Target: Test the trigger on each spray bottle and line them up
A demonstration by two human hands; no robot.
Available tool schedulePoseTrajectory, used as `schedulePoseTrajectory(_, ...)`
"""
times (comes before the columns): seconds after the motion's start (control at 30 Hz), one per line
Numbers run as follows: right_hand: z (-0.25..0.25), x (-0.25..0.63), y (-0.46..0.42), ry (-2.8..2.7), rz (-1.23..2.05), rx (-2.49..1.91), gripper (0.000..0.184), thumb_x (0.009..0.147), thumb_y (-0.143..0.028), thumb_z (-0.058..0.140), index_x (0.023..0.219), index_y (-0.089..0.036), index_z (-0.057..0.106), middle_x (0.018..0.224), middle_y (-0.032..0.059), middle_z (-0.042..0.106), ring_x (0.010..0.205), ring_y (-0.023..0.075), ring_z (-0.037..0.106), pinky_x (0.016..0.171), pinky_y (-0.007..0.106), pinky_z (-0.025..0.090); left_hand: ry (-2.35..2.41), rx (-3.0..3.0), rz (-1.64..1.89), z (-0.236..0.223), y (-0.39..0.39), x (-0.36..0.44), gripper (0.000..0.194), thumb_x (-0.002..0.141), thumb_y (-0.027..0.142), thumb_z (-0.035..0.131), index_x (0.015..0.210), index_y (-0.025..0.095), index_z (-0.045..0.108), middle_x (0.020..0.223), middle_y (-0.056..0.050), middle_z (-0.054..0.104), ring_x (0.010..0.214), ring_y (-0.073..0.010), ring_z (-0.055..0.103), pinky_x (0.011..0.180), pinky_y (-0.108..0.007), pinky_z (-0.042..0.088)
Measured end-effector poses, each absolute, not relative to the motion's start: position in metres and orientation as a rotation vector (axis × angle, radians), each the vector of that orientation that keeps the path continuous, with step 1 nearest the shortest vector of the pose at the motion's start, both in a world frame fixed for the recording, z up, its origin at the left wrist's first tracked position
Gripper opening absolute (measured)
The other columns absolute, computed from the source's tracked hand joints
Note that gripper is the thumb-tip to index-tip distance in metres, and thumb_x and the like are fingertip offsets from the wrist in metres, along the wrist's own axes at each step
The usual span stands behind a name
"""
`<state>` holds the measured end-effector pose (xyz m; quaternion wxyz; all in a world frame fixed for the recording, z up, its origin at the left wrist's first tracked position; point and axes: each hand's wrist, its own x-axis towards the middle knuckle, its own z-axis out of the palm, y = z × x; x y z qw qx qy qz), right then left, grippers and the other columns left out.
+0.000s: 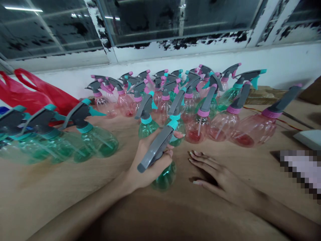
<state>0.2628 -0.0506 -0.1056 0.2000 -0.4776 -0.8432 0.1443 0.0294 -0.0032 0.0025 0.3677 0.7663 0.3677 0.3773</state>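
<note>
My left hand [145,164] is wrapped round the neck of a green spray bottle [164,177] with a grey trigger head and teal collar, which stands on the wooden table [75,180]. My right hand [215,175] lies flat on the table just right of that bottle, fingers stretched out, holding nothing. Behind them stands a crowd of several pink spray bottles [198,130] and green spray bottles [100,140], all with grey trigger heads.
A red plastic bag [37,93] lies at the far left by the white wall. A white flat object [309,139] and a blurred patch [302,170] sit at the right edge. A cardboard piece [263,95] lies behind the bottles.
</note>
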Motion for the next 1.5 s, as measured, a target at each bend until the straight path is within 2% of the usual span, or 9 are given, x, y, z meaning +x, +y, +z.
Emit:
schedulePoseTrajectory(0.2, -0.106, 0.262, -0.051, -2.36, 0.407, -1.331, 0.055, 0.088, -0.044, 0.049, 0.138, -0.027, 0.036, 0.142, 0.004, 0.042, 0.132, 0.0237, 0.034, 0.108, 0.048, 0.032, 0.937, 1.969, 0.984, -0.001, -0.003, 0.027, 0.031, 0.071, 0.013, 0.052, 0.098, 0.026, 0.06, 0.091, -0.001, 0.066, 0.076, -0.018, 0.063, 0.069, -0.03, 0.051)
schedulePoseTrajectory(0.37, -0.107, 0.262, -0.051, -2.375, 0.372, -1.348, 0.054, 0.088, -0.044, 0.049, 0.137, -0.023, 0.039, 0.142, 0.0051, 0.042, 0.132, 0.0225, 0.034, 0.108, 0.046, 0.033, 0.933, 2.014, 0.953, 0.006, -0.004, 0.026, 0.015, 0.071, 0.017, 0.049, 0.082, 0.022, 0.057, 0.08, 0.0, 0.064, 0.07, -0.0176, 0.06, 0.064, -0.03, 0.049)
schedulePoseTrajectory(0.53, -0.104, 0.262, -0.05, -2.378, 0.404, -1.36, 0.054, 0.088, -0.046, 0.048, 0.137, -0.024, 0.039, 0.143, 0.004, 0.041, 0.132, 0.0218, 0.033, 0.108, 0.045, 0.032, 0.921, 1.989, 1.005, 0.006, -0.004, 0.027, 0.009, 0.068, 0.017, 0.05, 0.074, 0.023, 0.054, 0.074, 0.001, 0.06, 0.067, -0.0168, 0.057, 0.061, -0.028, 0.045)
schedulePoseTrajectory(0.73, -0.106, 0.262, -0.051, -2.379, 0.382, -1.34, 0.054, 0.089, -0.046, 0.047, 0.137, -0.023, 0.039, 0.143, 0.0045, 0.041, 0.133, 0.0219, 0.033, 0.109, 0.045, 0.03, 1.012, 1.952, 0.937, 0.003, -0.005, 0.028, 0.024, 0.075, 0.02, 0.051, 0.098, 0.025, 0.058, 0.061, 0.003, 0.053, 0.05, -0.0152, 0.049, 0.048, -0.027, 0.039)
schedulePoseTrajectory(0.9, -0.109, 0.264, -0.049, -2.365, 0.388, -1.306, 0.053, 0.088, -0.045, 0.049, 0.136, -0.024, 0.04, 0.141, 0.0047, 0.044, 0.132, 0.0225, 0.035, 0.109, 0.045, 0.031, 1.024, 1.973, 1.025, 0.001, -0.006, 0.03, 0.03, 0.075, 0.016, 0.053, 0.103, 0.023, 0.059, 0.085, -0.002, 0.062, 0.069, -0.0167, 0.058, 0.065, -0.029, 0.047)
schedulePoseTrajectory(1.07, -0.111, 0.264, -0.047, -2.374, 0.385, -1.301, 0.055, 0.088, -0.048, 0.048, 0.137, -0.024, 0.039, 0.142, 0.0053, 0.043, 0.132, 0.0235, 0.034, 0.108, 0.047, 0.031, 1.115, 2.024, 0.97, -0.005, -0.006, 0.03, 0.03, 0.081, 0.021, 0.048, 0.109, 0.024, 0.057, 0.07, 0.001, 0.06, 0.056, -0.0149, 0.055, 0.055, -0.028, 0.045)
schedulePoseTrajectory(1.27, -0.109, 0.259, -0.048, -2.378, 0.333, -1.317, 0.057, 0.087, -0.051, 0.046, 0.136, -0.022, 0.04, 0.141, 0.0064, 0.044, 0.132, 0.0225, 0.034, 0.109, 0.046, 0.029, 1.124, 2.043, 1.05, -0.006, -0.006, 0.031, 0.033, 0.08, 0.017, 0.05, 0.111, 0.024, 0.057, 0.074, 0.0, 0.062, 0.063, -0.0161, 0.06, 0.061, -0.029, 0.048)
schedulePoseTrajectory(1.43, -0.091, 0.239, -0.049, -2.366, 0.301, -1.304, 0.059, 0.084, -0.053, 0.05, 0.132, -0.021, 0.044, 0.137, 0.0093, 0.048, 0.126, 0.0252, 0.042, 0.105, 0.047, 0.035, 1.174, 2.058, 1.073, -0.006, -0.01, 0.021, 0.033, 0.079, 0.02, 0.054, 0.112, 0.023, 0.056, 0.079, -0.002, 0.063, 0.076, -0.0186, 0.063, 0.069, -0.029, 0.05)
schedulePoseTrajectory(1.5, -0.078, 0.223, -0.052, -2.369, 0.294, -1.293, 0.057, 0.084, -0.054, 0.049, 0.13, -0.02, 0.046, 0.133, 0.01, 0.052, 0.122, 0.0261, 0.047, 0.101, 0.047, 0.04, 1.218, 2.055, 1.094, -0.007, -0.012, 0.01, 0.03, 0.08, 0.023, 0.054, 0.11, 0.024, 0.056, 0.078, -0.002, 0.064, 0.073, -0.018, 0.063, 0.067, -0.029, 0.051)
